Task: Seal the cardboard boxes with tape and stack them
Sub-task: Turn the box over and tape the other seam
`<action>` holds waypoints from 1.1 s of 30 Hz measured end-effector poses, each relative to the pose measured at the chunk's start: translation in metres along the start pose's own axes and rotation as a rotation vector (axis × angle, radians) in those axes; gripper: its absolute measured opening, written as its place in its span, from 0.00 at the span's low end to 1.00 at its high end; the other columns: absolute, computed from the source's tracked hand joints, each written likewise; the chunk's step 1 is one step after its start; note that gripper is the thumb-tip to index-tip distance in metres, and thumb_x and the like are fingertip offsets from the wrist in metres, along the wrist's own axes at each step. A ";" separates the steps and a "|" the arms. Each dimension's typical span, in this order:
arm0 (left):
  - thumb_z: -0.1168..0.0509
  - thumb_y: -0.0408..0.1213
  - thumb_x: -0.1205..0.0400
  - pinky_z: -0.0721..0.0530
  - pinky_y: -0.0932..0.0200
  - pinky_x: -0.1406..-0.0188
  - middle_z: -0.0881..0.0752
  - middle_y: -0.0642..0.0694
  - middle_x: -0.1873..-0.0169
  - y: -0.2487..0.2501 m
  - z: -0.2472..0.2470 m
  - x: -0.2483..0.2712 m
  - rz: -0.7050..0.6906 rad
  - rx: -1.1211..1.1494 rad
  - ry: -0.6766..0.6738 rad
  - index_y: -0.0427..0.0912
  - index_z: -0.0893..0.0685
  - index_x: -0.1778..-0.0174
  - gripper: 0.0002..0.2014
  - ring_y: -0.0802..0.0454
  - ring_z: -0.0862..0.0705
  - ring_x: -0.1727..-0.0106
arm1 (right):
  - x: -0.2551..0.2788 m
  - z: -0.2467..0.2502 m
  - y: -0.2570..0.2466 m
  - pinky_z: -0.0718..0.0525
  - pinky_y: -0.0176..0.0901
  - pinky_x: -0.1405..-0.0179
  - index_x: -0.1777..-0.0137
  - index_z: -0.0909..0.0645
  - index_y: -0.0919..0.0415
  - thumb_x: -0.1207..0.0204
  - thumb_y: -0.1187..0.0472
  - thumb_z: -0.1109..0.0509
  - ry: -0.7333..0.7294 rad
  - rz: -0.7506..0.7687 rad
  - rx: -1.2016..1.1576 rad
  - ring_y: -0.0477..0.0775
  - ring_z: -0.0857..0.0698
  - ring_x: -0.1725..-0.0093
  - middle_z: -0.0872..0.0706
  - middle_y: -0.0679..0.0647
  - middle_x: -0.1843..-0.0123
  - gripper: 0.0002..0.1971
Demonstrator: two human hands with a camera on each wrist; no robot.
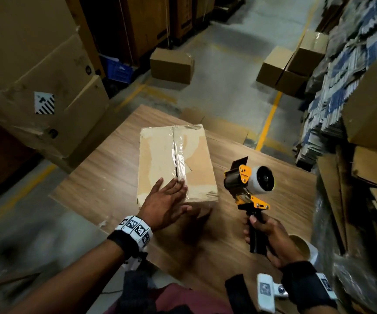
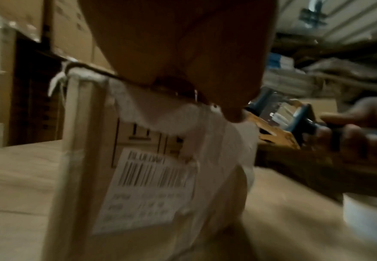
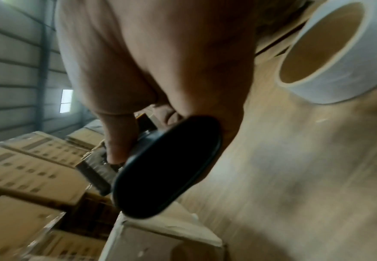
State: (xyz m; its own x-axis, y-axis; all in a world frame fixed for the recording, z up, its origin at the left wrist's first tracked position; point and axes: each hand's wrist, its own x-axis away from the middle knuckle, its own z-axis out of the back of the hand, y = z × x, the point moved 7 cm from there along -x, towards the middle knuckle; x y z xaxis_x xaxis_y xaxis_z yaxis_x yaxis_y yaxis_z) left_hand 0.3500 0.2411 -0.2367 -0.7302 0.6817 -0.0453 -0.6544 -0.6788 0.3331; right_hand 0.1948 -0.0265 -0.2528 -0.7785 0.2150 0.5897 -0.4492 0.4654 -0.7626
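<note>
A closed cardboard box (image 1: 176,162) lies on the wooden table (image 1: 101,177), clear tape running along its centre seam. My left hand (image 1: 168,200) lies flat with straight fingers on the box's near edge, over the tape's end. In the left wrist view the box's near side (image 2: 152,176) shows a barcode label. My right hand (image 1: 271,236) grips the black handle of a yellow tape dispenser (image 1: 248,184), held upright to the right of the box, clear of it. The handle's butt (image 3: 167,167) fills the right wrist view.
A spare tape roll (image 1: 303,248) (image 3: 330,53) sits on the table by my right wrist. Large cartons (image 1: 35,75) rise on the left, stacked flat cardboard (image 1: 350,87) on the right. Small boxes (image 1: 171,65) (image 1: 294,64) stand on the floor beyond the table.
</note>
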 end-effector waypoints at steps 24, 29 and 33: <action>0.30 0.49 0.13 0.21 0.55 0.76 0.07 0.39 0.57 -0.013 0.069 0.047 0.443 1.314 0.220 0.42 0.15 0.44 0.13 0.44 0.16 0.74 | -0.010 -0.136 -0.042 0.12 0.50 0.65 0.40 0.16 0.67 0.34 0.55 0.11 -0.312 0.139 0.346 0.61 0.14 0.64 0.12 0.66 0.54 0.27; 0.34 0.48 0.10 0.33 0.64 0.82 0.07 0.36 0.42 -0.011 0.067 0.054 0.503 1.505 -0.026 0.43 0.17 0.35 0.14 0.44 0.10 0.71 | -0.007 -0.141 -0.054 0.10 0.48 0.63 0.39 0.15 0.63 0.28 0.67 0.23 -0.344 0.217 0.446 0.59 0.10 0.63 0.08 0.64 0.54 0.16; 0.28 0.42 0.14 0.29 0.65 0.80 0.10 0.29 0.39 -0.011 0.067 0.058 0.510 1.704 -0.060 0.44 0.11 0.40 0.10 0.47 0.10 0.68 | -0.005 -0.142 -0.059 0.10 0.49 0.60 0.38 0.14 0.60 0.25 0.70 0.23 -0.352 0.259 0.524 0.60 0.10 0.60 0.07 0.60 0.52 0.16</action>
State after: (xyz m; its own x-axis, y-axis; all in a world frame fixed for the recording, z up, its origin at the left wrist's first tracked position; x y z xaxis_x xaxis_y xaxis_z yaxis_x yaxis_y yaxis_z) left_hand 0.3277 0.3061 -0.1802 -0.7431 0.5489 0.3827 0.5495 0.1743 0.8171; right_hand 0.2873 0.0670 -0.1728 -0.9459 -0.0703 0.3168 -0.3130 -0.0594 -0.9479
